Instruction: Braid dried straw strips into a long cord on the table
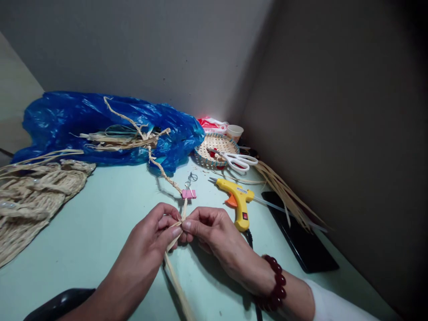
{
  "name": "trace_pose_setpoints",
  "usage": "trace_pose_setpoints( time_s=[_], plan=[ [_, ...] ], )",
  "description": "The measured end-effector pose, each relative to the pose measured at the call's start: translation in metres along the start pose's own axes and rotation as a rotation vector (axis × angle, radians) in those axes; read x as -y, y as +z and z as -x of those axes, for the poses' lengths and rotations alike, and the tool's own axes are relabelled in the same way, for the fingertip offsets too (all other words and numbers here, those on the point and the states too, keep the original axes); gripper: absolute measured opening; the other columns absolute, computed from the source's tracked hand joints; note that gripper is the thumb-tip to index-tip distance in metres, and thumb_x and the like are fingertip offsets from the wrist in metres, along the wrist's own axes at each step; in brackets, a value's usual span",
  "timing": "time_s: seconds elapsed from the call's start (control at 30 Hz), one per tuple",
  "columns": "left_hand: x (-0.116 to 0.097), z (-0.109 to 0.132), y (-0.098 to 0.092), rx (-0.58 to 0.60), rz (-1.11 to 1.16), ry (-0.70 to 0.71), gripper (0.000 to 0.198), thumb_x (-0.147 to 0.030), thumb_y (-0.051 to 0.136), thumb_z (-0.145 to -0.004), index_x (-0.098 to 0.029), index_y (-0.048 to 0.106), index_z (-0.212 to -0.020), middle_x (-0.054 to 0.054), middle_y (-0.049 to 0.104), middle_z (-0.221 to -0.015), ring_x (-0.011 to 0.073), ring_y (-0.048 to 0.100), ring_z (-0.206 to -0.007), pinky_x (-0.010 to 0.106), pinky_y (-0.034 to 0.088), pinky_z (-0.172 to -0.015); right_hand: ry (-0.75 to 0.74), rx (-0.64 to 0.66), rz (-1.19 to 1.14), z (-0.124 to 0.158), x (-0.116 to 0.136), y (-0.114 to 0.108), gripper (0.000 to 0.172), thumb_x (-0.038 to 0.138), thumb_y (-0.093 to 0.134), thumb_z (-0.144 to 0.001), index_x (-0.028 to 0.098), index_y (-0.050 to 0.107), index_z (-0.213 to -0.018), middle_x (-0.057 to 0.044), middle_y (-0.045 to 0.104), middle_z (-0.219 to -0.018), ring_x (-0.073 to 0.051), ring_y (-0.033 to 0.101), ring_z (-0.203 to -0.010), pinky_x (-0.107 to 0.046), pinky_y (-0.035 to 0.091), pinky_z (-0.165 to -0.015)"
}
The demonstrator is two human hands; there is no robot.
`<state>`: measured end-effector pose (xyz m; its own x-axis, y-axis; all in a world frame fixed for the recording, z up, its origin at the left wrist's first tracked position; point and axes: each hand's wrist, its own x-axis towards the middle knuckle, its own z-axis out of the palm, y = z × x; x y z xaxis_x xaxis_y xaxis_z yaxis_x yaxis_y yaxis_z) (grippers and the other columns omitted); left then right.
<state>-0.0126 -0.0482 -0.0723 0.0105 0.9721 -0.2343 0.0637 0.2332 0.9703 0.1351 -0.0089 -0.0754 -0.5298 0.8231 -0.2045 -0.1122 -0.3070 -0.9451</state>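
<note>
My left hand (155,236) and my right hand (214,232) meet near the middle of the table, both pinching pale, flat straw strands (179,278). Between the fingertips the strands cross; one long end hangs down toward the front edge of the view. Just beyond my fingers a pink binder clip (189,194) grips the work. From the clip a twisted straw cord (163,171) runs back to the blue plastic bag. A beaded bracelet circles my right wrist. My fingers partly hide the crossing.
A blue plastic bag (60,120) with loose straw lies at the back. A woven straw piece (36,196) rests left. White-handled scissors (239,162) lean on a small basket (203,158) beside a paper cup (235,131). Right are a yellow glue gun (241,200), straw strips (284,189) and a black flat object (304,245).
</note>
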Motion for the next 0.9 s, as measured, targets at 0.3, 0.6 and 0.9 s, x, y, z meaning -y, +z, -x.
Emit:
trace_pose_setpoints(
  time_s=[0.3, 0.6, 0.9],
  plan=[
    [0.004, 0.001, -0.007, 0.033, -0.292, 0.026, 0.016, -0.04, 0.046, -0.089, -0.025, 0.046, -0.095, -0.002, 0.063, -0.076, 0.0189, 0.059, -0.076, 0.029, 0.041, -0.07, -0.09, -0.073, 0.378, 0.0, -0.007, -0.001, 0.017, 0.027, 0.057, -0.083, 0.014, 0.058, -0.073, 0.0, 0.057, -0.064, -0.01, 0.048, -0.059, -0.02, 0.034, -0.053],
    [-0.008, 0.013, -0.012, -0.022, -0.582, 0.123, 0.033, -0.047, 0.043, -0.089, -0.023, 0.058, -0.073, -0.002, 0.058, -0.063, 0.015, 0.054, -0.059, 0.024, 0.04, -0.057, -0.262, -0.113, 0.558, 0.007, -0.003, 0.0, 0.019, 0.026, 0.051, -0.089, 0.016, 0.059, -0.075, 0.001, 0.061, -0.067, -0.009, 0.05, -0.059, -0.021, 0.035, -0.055],
    [0.011, 0.026, 0.006, -0.017, -0.785, 0.367, 0.022, -0.03, 0.04, -0.092, -0.021, 0.056, -0.08, 0.0, 0.064, -0.069, 0.0162, 0.062, -0.059, 0.027, 0.044, -0.059, -0.019, -0.014, 0.017, 0.005, 0.0, 0.001, 0.017, 0.025, 0.062, -0.082, 0.013, 0.059, -0.071, 0.006, 0.047, -0.047, -0.005, 0.038, -0.044, -0.018, 0.026, -0.046]
  ],
)
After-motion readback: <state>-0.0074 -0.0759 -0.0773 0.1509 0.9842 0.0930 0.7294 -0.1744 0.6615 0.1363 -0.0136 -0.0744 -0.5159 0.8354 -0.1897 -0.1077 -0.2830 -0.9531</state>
